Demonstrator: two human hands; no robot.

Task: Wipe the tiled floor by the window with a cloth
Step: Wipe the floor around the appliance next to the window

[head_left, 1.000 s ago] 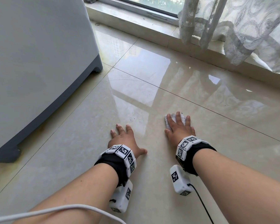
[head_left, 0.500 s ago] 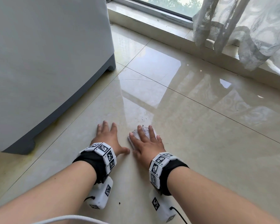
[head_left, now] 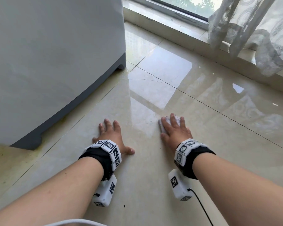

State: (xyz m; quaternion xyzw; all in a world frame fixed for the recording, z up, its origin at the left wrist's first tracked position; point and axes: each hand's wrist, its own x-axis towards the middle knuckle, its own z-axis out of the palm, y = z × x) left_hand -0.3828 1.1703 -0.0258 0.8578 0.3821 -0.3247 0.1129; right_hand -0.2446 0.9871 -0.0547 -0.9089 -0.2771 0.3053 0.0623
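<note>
Most of the cloth (head_left: 161, 126) is hidden under the right hand (head_left: 176, 132). Only a pale, crumpled edge shows beside the forefinger and between the fingertips, so its full shape cannot be made out. It lies on the tiled floor (head_left: 150, 176), on the tile in front of the window sill (head_left: 170, 25). The right hand presses it down with straight, spread fingers and does not clutch it. The left hand (head_left: 112, 136) lies flat on the bare tile, well apart from the cloth, fingers relaxed, holding nothing.

The grey appliance (head_left: 47, 54) at left is cut off by the frame, as are the window (head_left: 186, 4) and the lace curtain (head_left: 260, 30) at upper right.

Counted: two hands, one cloth, and two marker wristbands (head_left: 110, 152), one on each wrist. Two white boxes (head_left: 104, 193) hang below the wrists. There are two cables: a black one (head_left: 201, 204) from the right box and a white one (head_left: 75, 221) at the bottom edge. A few dark specks (head_left: 124, 206) dot the floor.
</note>
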